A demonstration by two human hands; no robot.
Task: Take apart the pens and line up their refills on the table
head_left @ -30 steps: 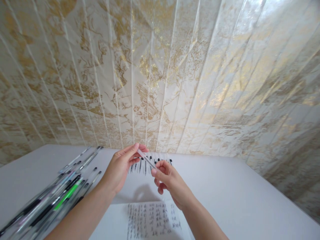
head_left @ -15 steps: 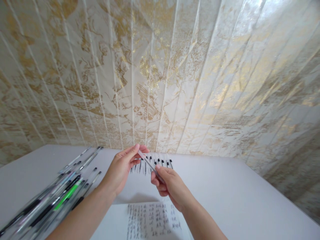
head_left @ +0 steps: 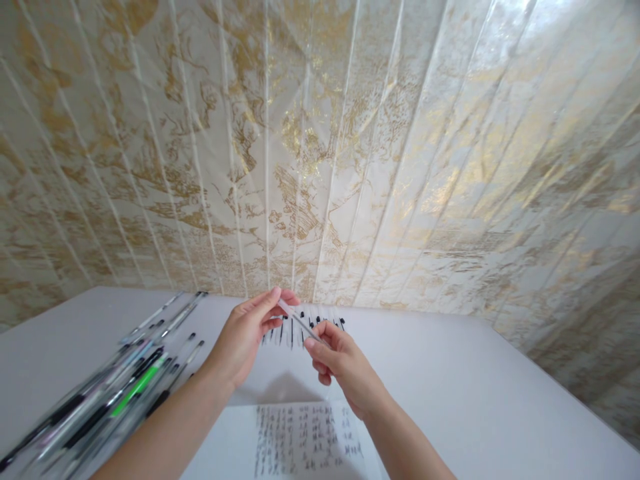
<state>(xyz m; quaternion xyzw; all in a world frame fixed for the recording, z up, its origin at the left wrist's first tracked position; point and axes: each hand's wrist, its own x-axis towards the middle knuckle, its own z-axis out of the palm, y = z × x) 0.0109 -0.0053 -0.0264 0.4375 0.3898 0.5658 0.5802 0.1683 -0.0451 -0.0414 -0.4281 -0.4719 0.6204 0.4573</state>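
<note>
My left hand (head_left: 245,340) pinches the upper left end of a slim, pale pen refill (head_left: 298,321) between thumb and fingertips. The refill slants down to the right, whitish at the top and greyer lower down. Its lower end runs into the fingers of my right hand (head_left: 343,363), which are closed around it and hide the tip. Behind and just below the hands, several clear slim tubes with black caps and dark cores (head_left: 292,333) lie in a row on the table. My hands partly cover that row.
A heap of pens (head_left: 95,407) spreads over the left of the white table (head_left: 440,387), with a bright green pen (head_left: 139,387) among them. A sheet of handwritten paper (head_left: 225,440) lies at the near edge. A gold-patterned curtain (head_left: 310,147) rises behind the table.
My right hand has shifted slightly right and turned, its index finger now higher along the refill. My left hand keeps nearly the same place.
</note>
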